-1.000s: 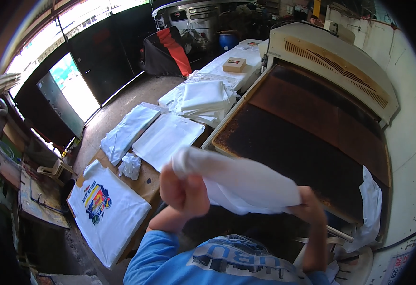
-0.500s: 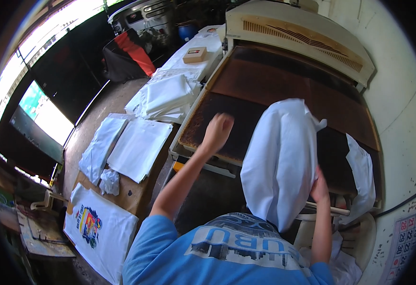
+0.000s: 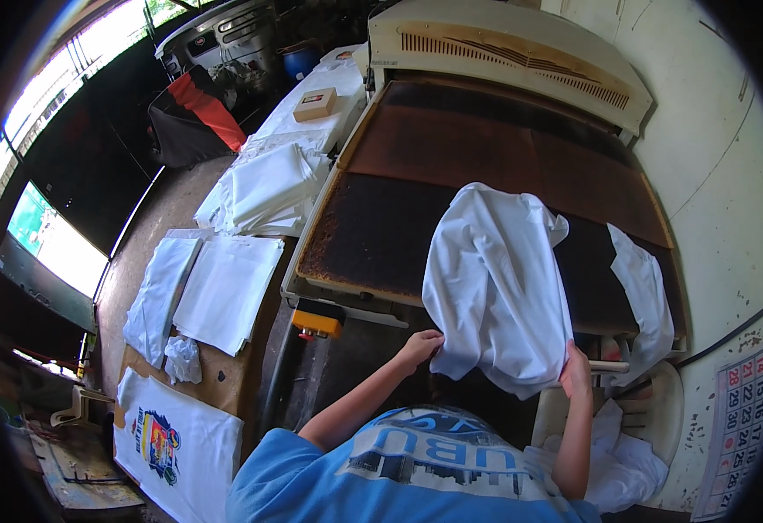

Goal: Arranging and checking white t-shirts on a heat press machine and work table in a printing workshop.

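A plain white T-shirt [image 3: 499, 279] lies rumpled over the near edge of a dark, scorched press bed [image 3: 373, 218], its lower end hanging towards me. My left hand [image 3: 422, 347] pinches the bottom left corner of the shirt. On the opposite side, my right hand [image 3: 575, 373] grips the bottom right corner. The cloth between them sags in loose folds, and a sleeve-like flap sticks out at its upper right. Another white cloth piece [image 3: 641, 292] drapes over the bed's right end, apart from both hands.
A cream vented hood [image 3: 512, 65] rises behind the bed. An orange control box [image 3: 317, 319] with a red button sits under its near left corner. Left are stacked white sheets [image 3: 229, 292], folded shirts [image 3: 268, 183] and a printed shirt [image 3: 177, 444]. A plastic chair [image 3: 660, 397] holding white cloth stands right.
My left hand has come down from above the bed's left side to the shirt's bottom corner. The shirt, bunched upright before, now spreads wider and lower across the bed's edge.
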A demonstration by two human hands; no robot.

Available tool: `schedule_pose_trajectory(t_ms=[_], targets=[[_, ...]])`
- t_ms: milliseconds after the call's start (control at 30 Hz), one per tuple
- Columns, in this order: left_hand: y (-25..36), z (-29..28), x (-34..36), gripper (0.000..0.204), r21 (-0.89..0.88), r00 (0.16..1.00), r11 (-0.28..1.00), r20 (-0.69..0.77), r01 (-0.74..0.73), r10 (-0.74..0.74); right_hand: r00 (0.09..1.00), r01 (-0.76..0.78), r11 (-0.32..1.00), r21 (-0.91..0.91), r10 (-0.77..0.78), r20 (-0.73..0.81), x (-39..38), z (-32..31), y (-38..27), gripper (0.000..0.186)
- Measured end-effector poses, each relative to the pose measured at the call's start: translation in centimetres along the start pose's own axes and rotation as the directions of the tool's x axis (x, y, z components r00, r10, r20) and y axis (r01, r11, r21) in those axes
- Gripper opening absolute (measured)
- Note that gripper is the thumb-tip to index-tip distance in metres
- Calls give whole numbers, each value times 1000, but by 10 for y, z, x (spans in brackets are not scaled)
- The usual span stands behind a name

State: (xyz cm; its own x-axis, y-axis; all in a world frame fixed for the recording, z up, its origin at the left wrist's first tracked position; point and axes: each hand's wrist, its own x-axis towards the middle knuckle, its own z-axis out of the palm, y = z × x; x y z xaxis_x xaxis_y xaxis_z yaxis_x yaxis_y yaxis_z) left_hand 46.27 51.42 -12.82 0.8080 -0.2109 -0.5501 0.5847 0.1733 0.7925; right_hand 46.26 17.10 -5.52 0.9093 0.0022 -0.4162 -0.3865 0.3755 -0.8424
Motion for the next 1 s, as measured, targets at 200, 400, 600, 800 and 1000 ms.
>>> schedule_pose_trajectory(t_ms=[200, 400, 600, 800, 1000], targets=[[71, -56, -66, 14, -108, 944, 942, -133, -318, 303, 975, 207, 978, -16, -207, -76, -13, -22, -46, 45], [219, -95, -159, 22, -218, 626, 587, -253, -779, 737, 818, 478, 791, 382, -559, 134, -27, 6, -156, 41], [314, -93, -232, 38, 111, 229, 252, -181, -961, 956, 805, 534, 797, 282, -581, 117, -37, 65, -226, 40], [360, -106, -230, 18, 62, 73, 89, -222, -994, 972, 655, 722, 683, 110, -727, 208, -55, 132, -277, 34], [422, -127, -188, 26, 118, 250, 271, -168, -955, 954, 661, 740, 672, 23, -734, 157, -15, 205, -301, 39]])
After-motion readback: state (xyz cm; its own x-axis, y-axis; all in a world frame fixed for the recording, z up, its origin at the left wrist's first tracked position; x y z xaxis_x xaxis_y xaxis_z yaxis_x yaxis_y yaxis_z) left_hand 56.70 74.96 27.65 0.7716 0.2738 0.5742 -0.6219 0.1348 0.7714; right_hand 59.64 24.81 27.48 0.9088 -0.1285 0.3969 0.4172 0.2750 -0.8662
